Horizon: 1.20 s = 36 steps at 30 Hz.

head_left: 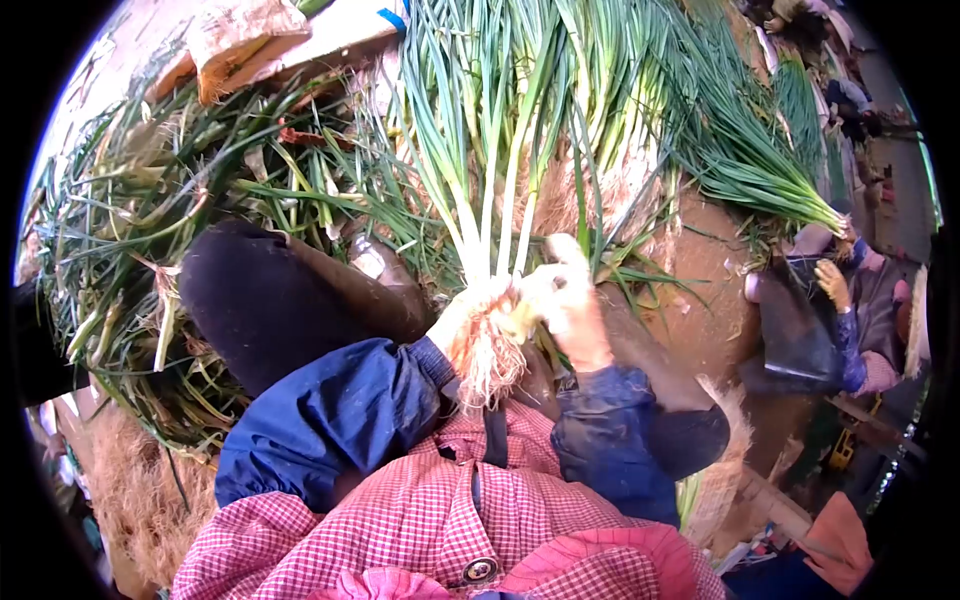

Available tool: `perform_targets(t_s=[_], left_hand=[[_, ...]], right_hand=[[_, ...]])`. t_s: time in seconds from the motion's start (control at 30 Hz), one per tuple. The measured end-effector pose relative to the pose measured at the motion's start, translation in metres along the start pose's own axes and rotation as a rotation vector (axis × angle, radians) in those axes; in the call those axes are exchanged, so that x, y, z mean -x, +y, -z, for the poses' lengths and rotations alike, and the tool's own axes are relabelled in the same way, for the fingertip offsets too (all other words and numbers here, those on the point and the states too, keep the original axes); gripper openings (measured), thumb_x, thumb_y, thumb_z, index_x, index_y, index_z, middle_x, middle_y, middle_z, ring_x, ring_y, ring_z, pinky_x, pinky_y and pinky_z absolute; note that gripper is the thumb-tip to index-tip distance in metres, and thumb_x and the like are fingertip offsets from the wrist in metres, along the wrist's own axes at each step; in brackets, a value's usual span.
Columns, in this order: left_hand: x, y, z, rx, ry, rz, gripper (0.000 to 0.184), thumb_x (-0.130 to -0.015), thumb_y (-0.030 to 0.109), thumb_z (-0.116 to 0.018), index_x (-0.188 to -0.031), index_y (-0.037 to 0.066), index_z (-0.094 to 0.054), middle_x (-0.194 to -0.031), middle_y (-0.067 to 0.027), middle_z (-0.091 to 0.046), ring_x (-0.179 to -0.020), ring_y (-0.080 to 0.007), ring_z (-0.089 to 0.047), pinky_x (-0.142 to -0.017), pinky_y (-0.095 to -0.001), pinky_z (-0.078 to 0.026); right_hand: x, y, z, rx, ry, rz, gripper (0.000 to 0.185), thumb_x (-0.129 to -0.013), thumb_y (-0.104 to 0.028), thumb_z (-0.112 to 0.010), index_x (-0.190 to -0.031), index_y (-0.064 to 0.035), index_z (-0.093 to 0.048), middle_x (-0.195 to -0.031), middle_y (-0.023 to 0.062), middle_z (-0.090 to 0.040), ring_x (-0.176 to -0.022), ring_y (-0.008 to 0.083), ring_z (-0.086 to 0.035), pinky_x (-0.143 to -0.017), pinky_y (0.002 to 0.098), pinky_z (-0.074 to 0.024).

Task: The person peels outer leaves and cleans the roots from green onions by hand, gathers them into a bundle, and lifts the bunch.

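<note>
A bunch of green onions stands out in front of my body, long green leaves pointing away and pale stalks toward me. My left hand is wrapped round the lower stalks, just above their stringy roots. Right beside it, my right hand is curled against the base of the bunch. Its fingers are overexposed and partly blurred, so what they pinch is hidden. Loose green leaves lie just beyond the right hand.
More green onions lie in a row ahead. A heap of stripped leaves covers the left side, with root trimmings below. At right, a co-worker's gloved hand shows near another bunch. My knee rises at left.
</note>
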State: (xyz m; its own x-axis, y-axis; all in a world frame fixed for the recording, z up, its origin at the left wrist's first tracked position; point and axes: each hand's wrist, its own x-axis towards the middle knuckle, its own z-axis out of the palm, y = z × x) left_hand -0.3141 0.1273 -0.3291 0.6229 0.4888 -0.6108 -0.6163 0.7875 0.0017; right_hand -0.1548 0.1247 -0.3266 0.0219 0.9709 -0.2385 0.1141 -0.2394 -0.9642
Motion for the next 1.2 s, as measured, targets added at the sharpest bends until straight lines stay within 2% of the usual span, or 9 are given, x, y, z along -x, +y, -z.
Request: perform_targets(t_s=[0.1, 0.2, 0.47, 0.57, 0.77, 0.83, 0.93, 1.0, 1.2], left_hand=[[-0.014, 0.000, 0.014, -0.011, 0.056, -0.084, 0.014, -0.087, 0.018, -0.054, -0.089, 0.005, -0.054, -0.068, -0.0033, -0.057, -0.054, -0.0122, -0.055, -0.045, -0.0256, -0.048], [-0.021, -0.004, 0.028, -0.059, 0.063, -0.026, 0.012, -0.086, 0.017, -0.055, -0.088, 0.005, -0.055, -0.067, -0.0036, -0.057, -0.055, -0.0134, -0.057, -0.045, -0.0273, -0.050], [-0.020, -0.003, 0.029, 0.001, -0.047, -0.090, 0.030, -0.088, 0.021, -0.051, -0.110, 0.000, -0.050, -0.079, -0.0071, -0.059, -0.068, -0.0192, -0.060, -0.064, -0.0339, -0.053], [-0.019, 0.000, 0.028, 0.040, -0.116, -0.012, 0.013, -0.085, 0.012, -0.054, -0.093, 0.001, -0.055, -0.071, -0.0046, -0.057, -0.058, -0.0146, -0.057, -0.051, -0.0259, -0.051], [-0.025, -0.002, 0.029, -0.053, 0.077, -0.061, 0.015, -0.083, 0.013, -0.059, -0.094, 0.003, -0.055, -0.065, -0.0015, -0.053, -0.053, -0.0117, -0.052, -0.046, -0.0247, -0.046], [-0.031, -0.008, 0.046, -0.103, 0.007, -0.081, 0.019, -0.083, 0.013, -0.059, -0.099, 0.001, -0.056, -0.071, -0.0022, -0.056, -0.057, -0.0116, -0.053, -0.050, -0.0247, -0.047], [0.004, 0.002, 0.016, -0.280, 0.116, -0.129, 0.014, -0.081, 0.009, -0.061, -0.090, -0.001, -0.060, -0.069, -0.0038, -0.058, -0.057, -0.0121, -0.054, -0.051, -0.0258, -0.047], [0.020, 0.007, 0.008, -0.276, 0.211, -0.213, 0.012, -0.079, 0.004, -0.061, -0.089, -0.001, -0.060, -0.066, -0.0051, -0.057, -0.060, -0.0145, -0.056, -0.053, -0.0255, -0.047], [0.004, 0.007, 0.019, -0.042, 0.081, 0.036, 0.023, -0.081, 0.012, -0.058, -0.100, -0.001, -0.054, -0.074, -0.0083, -0.059, -0.061, -0.0170, -0.057, -0.054, -0.0275, -0.049]], right_hand=[[0.013, -0.019, -0.006, 0.175, -0.303, -0.168, 0.018, -0.086, -0.012, -0.050, -0.098, -0.0014, -0.058, -0.068, 0.0044, -0.055, -0.056, 0.0095, -0.053, -0.046, 0.0203, -0.0454], [0.038, -0.050, 0.012, -0.297, -0.074, -0.523, 0.018, -0.086, -0.012, -0.053, -0.099, -0.0013, -0.057, -0.073, 0.0066, -0.057, -0.050, 0.0088, -0.052, -0.039, 0.0190, -0.0424], [0.014, 0.018, -0.022, 0.229, 0.049, 0.090, 0.005, -0.081, -0.002, -0.056, -0.081, 0.0020, -0.059, -0.070, 0.0031, -0.058, -0.059, 0.0092, -0.053, -0.052, 0.0206, -0.0425], [0.039, -0.060, -0.021, -0.387, 0.034, -0.060, 0.012, -0.080, -0.002, -0.056, -0.089, 0.0026, -0.063, -0.079, 0.0061, -0.060, -0.061, 0.0092, -0.056, -0.049, 0.0206, -0.0445], [0.026, 0.030, 0.055, 0.446, 0.109, -0.112, 0.066, -0.083, -0.018, -0.057, -0.134, 0.0045, -0.023, -0.131, 0.0225, -0.037, -0.116, 0.0268, -0.042, -0.089, 0.0363, -0.0412], [0.002, -0.001, 0.020, -0.097, -0.142, -0.509, 0.055, -0.088, -0.030, -0.048, -0.128, 0.0038, -0.034, -0.125, 0.0193, -0.044, -0.111, 0.0280, -0.046, -0.094, 0.0379, -0.0374], [-0.025, 0.045, -0.017, 0.350, -0.145, 0.070, 0.026, -0.092, -0.017, -0.041, -0.099, 0.0017, -0.057, -0.088, 0.0143, -0.063, -0.074, 0.0222, -0.061, -0.072, 0.0333, -0.0510], [-0.037, 0.058, -0.019, -0.360, 0.154, -0.446, 0.027, -0.090, -0.017, -0.043, -0.093, 0.0066, -0.054, -0.083, 0.0150, -0.062, -0.083, 0.0247, -0.061, -0.081, 0.0356, -0.0496], [-0.043, 0.062, -0.024, 0.557, -0.316, 0.233, 0.022, -0.088, -0.009, -0.043, -0.103, -0.0002, -0.056, -0.094, 0.0107, -0.061, -0.088, 0.0204, -0.058, -0.077, 0.0331, -0.0466]])
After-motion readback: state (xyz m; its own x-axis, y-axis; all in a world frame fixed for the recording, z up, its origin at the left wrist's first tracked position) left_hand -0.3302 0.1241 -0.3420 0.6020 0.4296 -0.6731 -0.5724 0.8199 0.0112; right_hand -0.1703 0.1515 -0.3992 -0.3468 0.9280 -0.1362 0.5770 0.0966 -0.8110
